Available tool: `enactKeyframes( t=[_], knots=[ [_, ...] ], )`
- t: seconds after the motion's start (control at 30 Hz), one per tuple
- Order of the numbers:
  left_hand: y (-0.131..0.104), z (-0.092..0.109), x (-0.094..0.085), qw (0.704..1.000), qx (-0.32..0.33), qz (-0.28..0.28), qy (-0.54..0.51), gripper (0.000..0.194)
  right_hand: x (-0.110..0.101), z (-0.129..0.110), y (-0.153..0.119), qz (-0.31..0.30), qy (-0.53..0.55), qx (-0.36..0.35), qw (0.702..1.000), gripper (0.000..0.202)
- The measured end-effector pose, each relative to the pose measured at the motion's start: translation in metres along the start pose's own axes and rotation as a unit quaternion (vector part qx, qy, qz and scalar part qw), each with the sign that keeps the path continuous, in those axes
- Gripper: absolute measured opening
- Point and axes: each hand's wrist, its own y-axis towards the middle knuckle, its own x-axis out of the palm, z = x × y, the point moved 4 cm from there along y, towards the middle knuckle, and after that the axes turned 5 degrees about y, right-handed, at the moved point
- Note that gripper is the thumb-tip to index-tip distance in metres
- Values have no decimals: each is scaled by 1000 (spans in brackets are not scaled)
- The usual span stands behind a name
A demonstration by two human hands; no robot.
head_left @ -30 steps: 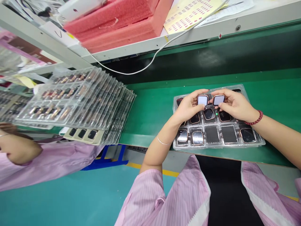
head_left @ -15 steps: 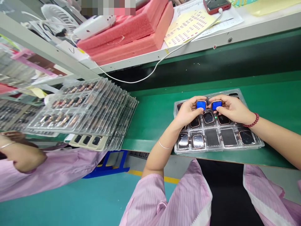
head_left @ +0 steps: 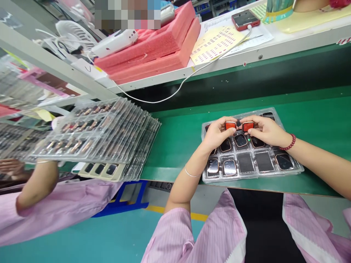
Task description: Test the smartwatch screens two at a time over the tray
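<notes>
My left hand is closed on a square watch whose screen glows orange-red, its thumb at the lower edge. A second watch, lit the same colour, is gripped by my right hand. The two watches are side by side, slightly apart, above a clear plastic tray. Dark-screened watches lie in several tray compartments, among them a watch at the right and a watch in the front row. Two front compartments show no watch. A small green dot is just below the right-hand watch.
Stacked clear trays of watches stand at the left on the green bench. Another person's arm is beside them. The shelf above holds red foam and a phone; a white cable hangs down.
Both watch screens have turned from blue to orange-red. My hands still hold them over the tray. At the left, the other person's arm has shifted towards the tray stack.
</notes>
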Motion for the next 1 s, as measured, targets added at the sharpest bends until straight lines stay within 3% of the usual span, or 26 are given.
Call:
enactKeyframes(
  t=[0.2,0.57,0.83,1.0],
  knots=[
    [-1,3,0,1000,-25,12,-9,46,-2,-1,0,5,29,28,999,29],
    [0,2,-2,999,-31,-8,22,48,-3,-4,0,12,52,41,998,46],
    [-2,7,-2,999,-30,7,35,38,-2,-6,0,9,51,42,998,30],
    [-1,6,-1,999,-39,0,29,43,-2,-7,0,16,47,37,998,24]
  ],
)
